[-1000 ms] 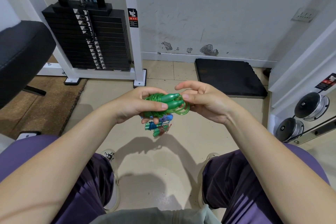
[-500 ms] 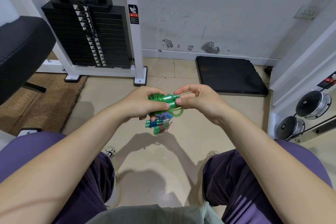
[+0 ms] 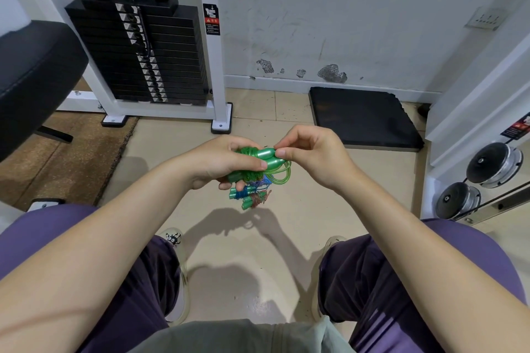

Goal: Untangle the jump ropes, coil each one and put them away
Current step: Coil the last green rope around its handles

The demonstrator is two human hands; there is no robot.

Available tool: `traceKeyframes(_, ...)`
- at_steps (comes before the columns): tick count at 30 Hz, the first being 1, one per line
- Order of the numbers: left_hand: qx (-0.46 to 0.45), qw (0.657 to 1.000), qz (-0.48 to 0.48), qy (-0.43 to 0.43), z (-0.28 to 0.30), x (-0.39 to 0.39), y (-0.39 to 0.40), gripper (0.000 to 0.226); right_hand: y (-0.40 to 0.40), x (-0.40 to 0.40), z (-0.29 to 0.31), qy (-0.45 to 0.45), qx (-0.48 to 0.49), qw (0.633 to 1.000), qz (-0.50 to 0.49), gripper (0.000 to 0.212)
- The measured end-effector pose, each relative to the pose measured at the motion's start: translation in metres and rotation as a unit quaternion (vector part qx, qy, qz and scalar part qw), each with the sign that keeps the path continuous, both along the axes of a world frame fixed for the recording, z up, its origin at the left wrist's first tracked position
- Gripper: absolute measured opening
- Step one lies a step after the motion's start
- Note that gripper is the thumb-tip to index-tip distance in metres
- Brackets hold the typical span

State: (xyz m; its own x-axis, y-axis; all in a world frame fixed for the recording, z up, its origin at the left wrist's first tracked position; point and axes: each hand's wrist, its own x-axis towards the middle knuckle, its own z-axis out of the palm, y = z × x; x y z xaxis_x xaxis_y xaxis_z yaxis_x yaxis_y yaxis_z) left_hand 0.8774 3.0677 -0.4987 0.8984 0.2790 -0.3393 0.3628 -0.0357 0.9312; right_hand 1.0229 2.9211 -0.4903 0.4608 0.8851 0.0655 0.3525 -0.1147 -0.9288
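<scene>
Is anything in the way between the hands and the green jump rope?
No. Both hands already have it: the left hand grips the coiled green jump rope, and the right hand pinches the end of its handle. Blue and red ropes dangle below, not between.

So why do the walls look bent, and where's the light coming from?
Head view: the wide-angle lens bows straight lines, so the white machine post and the right-hand frame lean outward at the edges. Soft shadows of both hands fall on the beige floor towards the person, suggesting light from above and ahead. The left hand, the right hand and the translucent green jump rope bundle look sharp.
</scene>
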Motion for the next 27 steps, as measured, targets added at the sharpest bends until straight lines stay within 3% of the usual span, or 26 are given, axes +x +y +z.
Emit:
traceKeyframes(4, -0.074, 0.997, -0.005, 0.024, 0.001, -0.001, -0.002, 0.024, 0.002, 0.002, -0.001, -0.12, -0.002, 0.993, -0.014, 0.026)
traceKeyframes(8, -0.069, 0.995, 0.012, 0.066, -0.001, 0.002, -0.003, 0.018, 0.002, -0.001, -0.004, -0.183, -0.033, 0.983, 0.01, 0.014)
traceKeyframes(12, 0.026, 0.993, 0.02, 0.114, -0.015, 0.005, -0.002, 0.022, 0.001, 0.006, 0.007, -0.117, 0.025, 0.989, -0.084, 0.018)
traceKeyframes(15, -0.003, 0.997, 0.01, 0.075, -0.016, 0.004, -0.003, 0.022, -0.004, 0.021, 0.014, -0.018, 0.046, 0.987, -0.151, 0.014)
traceKeyframes(19, 0.018, 0.998, 0.029, 0.058, -0.016, 0.003, 0.001, 0.024, -0.007, 0.029, 0.011, 0.042, 0.014, 0.987, -0.152, 0.005)
traceKeyframes(22, 0.028, 0.997, 0.044, 0.048, -0.017, 0.002, 0.007, 0.026, -0.008, 0.032, 0.005, 0.022, -0.017, 0.991, -0.129, 0.01)
traceKeyframes(27, 0.028, 0.997, 0.073, 0.027, -0.02, 0.001, 0.012, 0.029, -0.012, 0.049, 0.003, -0.084, -0.087, 0.979, -0.162, 0.005)
